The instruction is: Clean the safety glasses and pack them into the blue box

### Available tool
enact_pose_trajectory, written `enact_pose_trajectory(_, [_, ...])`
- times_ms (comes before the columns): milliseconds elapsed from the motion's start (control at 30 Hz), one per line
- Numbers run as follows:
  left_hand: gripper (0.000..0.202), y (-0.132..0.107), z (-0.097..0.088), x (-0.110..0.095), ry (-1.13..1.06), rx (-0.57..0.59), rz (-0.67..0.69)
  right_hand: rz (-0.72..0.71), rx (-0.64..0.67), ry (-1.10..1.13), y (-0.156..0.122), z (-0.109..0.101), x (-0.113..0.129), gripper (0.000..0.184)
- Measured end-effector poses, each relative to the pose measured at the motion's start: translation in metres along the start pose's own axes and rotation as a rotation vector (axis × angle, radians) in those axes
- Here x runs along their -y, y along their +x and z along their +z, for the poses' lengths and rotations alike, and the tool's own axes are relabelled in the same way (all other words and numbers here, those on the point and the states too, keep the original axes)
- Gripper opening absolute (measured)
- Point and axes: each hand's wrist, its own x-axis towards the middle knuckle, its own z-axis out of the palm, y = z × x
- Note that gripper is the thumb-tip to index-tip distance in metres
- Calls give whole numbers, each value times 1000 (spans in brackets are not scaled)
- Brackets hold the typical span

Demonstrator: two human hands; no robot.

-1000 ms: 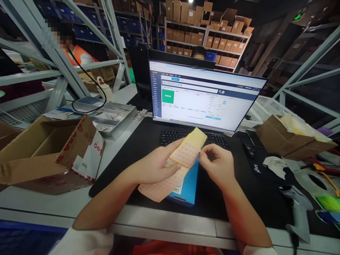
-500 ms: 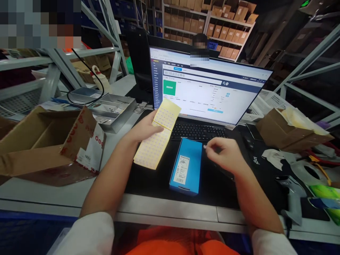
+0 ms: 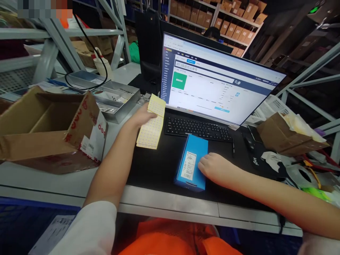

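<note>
My left hand (image 3: 142, 117) grips a folded yellow sheet of small stickers (image 3: 152, 126), held out to the left just in front of the metal tray. A blue box (image 3: 191, 163) with a white barcode label lies on the black desk mat, in front of the keyboard (image 3: 198, 128). My right hand (image 3: 214, 168) rests on the box's right side with the fingers pressed down on its top. Whether a sticker is under the fingertips is hidden.
A lit monitor (image 3: 217, 90) stands behind the keyboard. An open cardboard box (image 3: 50, 131) lies at the left, metal trays (image 3: 117, 102) behind it. At the right are a smaller cardboard box (image 3: 287, 136), a mouse (image 3: 249, 143) and assorted clutter. Shelving with cartons fills the background.
My left hand carried the sticker sheet away to the left, off the blue box. My right hand came down from the sheet onto the box's top.
</note>
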Motion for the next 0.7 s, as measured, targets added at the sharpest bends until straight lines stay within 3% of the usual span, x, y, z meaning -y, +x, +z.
enact_pose_trajectory(100, [72, 4, -12, 3, -8, -130, -43, 15, 19, -18, -10, -6, 10, 17])
enact_pose_trajectory(167, [70, 8, -18, 9, -24, -177, -53, 80, -40, 40, -23, -4, 17, 19])
enact_pose_trajectory(367, [68, 28, -34, 37, -94, -269, -132, 302, -206, 335, -52, 24, 36, 64])
enact_pose_trajectory(533, [55, 38, -40, 62, -85, -338, -244, 313, -311, 380, -56, 53, 44, 73])
enact_pose_trajectory(700, [57, 39, -41, 79, -10, -340, -266, 286, -390, 450, -58, 62, 45, 79])
